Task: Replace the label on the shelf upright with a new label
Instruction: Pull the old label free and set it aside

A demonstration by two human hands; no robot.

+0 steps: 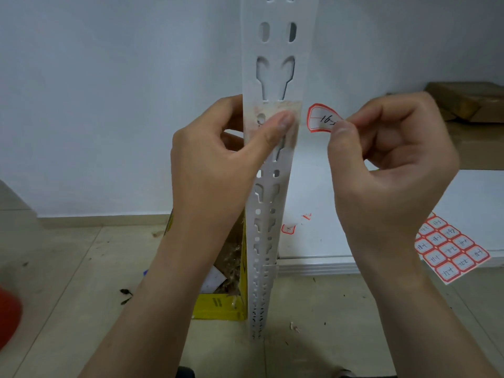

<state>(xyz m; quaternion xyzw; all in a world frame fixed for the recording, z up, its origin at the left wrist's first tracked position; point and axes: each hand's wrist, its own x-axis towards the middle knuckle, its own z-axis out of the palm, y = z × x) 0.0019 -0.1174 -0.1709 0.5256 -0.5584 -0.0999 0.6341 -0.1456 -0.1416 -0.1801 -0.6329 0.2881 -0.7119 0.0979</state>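
1. Reaching up from the near edge of the view, both bare forearms frame the white slotted shelf upright [272, 186], which stands on a littered tile floor [81, 268].
2. The left hand [215, 165] wraps around the upright's left edge, its thumb pressed flat on the front face over a patch of yellowed glue residue [270, 110]. No old label is visible there, so the removal step looks done.
3. The right hand [387, 159] is closed in a pinch, thumb and forefinger holding one end of the new label [321, 118], a red-bordered sticker marked "16-" in pen. It hangs in the air just to the right of the upright, not touching it.
4. I judge the label to be almost weightless, thin and limp; it already curls away from the fingers. The adhesive back will likely grab skin or fold onto itself, so holding one bare corner seems wisest, setting the free edge down first.
5. The upright looks rigid metal and should stand firm under pressing; the residue may weaken the bond.
6. Farther right, a sheet of spare labels [450, 246] lies on a white shelf board [327, 241].
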